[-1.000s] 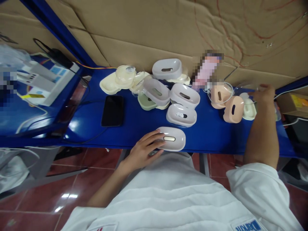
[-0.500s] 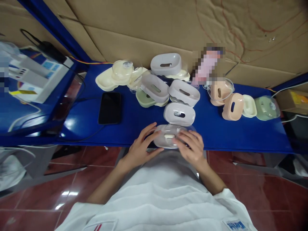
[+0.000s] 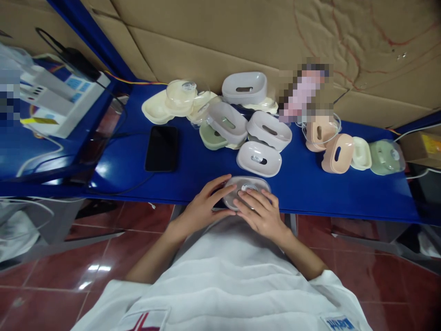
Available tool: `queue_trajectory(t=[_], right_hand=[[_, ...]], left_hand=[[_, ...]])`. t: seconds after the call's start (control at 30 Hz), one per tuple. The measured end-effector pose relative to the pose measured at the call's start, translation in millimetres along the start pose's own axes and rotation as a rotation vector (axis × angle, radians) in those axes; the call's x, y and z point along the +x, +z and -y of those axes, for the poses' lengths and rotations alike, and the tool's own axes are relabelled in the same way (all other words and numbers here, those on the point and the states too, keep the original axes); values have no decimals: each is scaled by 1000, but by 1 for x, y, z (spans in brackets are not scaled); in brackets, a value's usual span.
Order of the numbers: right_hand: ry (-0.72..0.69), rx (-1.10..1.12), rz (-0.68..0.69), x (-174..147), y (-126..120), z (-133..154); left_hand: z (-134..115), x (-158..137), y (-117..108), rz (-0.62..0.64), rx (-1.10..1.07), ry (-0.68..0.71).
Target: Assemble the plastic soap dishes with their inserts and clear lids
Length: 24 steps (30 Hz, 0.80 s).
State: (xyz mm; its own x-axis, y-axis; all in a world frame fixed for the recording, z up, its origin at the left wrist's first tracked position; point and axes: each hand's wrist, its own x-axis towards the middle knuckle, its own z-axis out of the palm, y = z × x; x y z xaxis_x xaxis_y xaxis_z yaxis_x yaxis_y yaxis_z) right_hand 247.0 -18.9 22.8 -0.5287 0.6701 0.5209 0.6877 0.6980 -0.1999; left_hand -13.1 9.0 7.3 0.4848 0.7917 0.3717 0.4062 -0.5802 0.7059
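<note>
In front of me, at the near edge of the table, lies a pale grey oval soap box under a clear plastic lid with a round sticker. My left hand is curled round the box's left end, thumb on the near side and fingers on the far side. Over the lid's right half lies my right hand, fingers bent onto its top and partly covering the sticker. Just beyond sits a lidded pale grey soap box. Behind it are pale grey slotted shells, tilted against one another.
A black phone lies left on the blue table. Cream soap boxes stand behind it, and a green base sits under a grey shell. Peach shells, a cream piece and a green lidded box line the right.
The clear lid has shifted left and now sits over the grey box; before, it stuck out to the right. My right hand moved left with it. The view has shifted slightly.
</note>
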Motion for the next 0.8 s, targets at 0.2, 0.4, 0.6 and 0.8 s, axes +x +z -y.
queue_trajectory(t=[0.2, 0.4, 0.6, 0.8], right_hand=[[-20, -74, -11, -6, 8, 3], [73, 6, 68, -19, -4, -10], [104, 181, 86, -33, -17, -27], [234, 243, -120, -55, -47, -42]], left_hand=[[0, 1, -3, 38, -4, -41], [-1, 1, -5, 54, -8, -37], [-2, -1, -7, 122, -4, -20], [-3, -1, -9, 124, -7, -30]])
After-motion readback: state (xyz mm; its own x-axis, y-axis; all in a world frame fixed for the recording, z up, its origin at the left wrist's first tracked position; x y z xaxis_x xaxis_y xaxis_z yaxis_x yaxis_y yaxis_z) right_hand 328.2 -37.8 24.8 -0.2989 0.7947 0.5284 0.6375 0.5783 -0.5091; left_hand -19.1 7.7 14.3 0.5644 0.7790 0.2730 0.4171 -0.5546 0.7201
